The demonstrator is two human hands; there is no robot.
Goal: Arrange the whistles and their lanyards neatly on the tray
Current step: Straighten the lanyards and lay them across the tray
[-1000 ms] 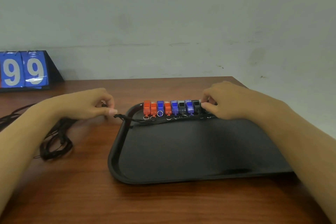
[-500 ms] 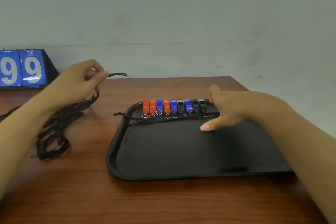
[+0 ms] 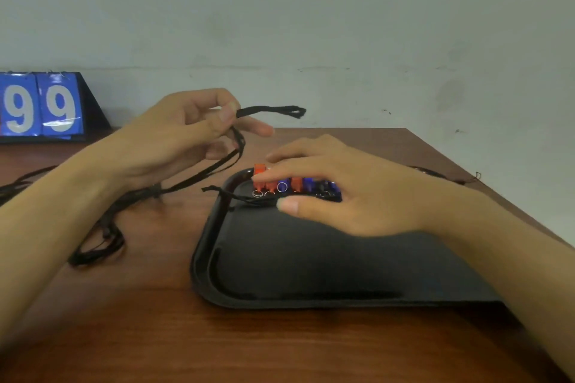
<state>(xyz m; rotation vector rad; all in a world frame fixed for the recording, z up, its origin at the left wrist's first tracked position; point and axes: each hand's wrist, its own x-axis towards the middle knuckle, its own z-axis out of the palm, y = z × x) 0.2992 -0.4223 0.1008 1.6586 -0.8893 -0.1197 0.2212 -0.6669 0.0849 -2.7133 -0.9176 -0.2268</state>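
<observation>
A black tray (image 3: 280, 277) lies on the wooden table. A row of orange, blue and black whistles (image 3: 295, 185) with metal rings stands along its far edge. My right hand (image 3: 345, 190) lies over the row, fingers stretched to the left and thumb on the tray floor, hiding the right part of the row. My left hand (image 3: 183, 130) is raised left of the tray and pinches a bundle of black lanyards (image 3: 270, 109), whose looped end sticks out to the right. The rest of the cords (image 3: 102, 242) trail down to the table on the left.
A blue flip scoreboard (image 3: 40, 106) showing 99 stands at the back left by the wall. Another black cord (image 3: 441, 174) lies on the table behind my right wrist. The table's right edge runs diagonally close to the tray.
My left hand has carried the lanyard bundle up and right, toward the tray. My right hand has slid left over the whistle row, now covering most of it.
</observation>
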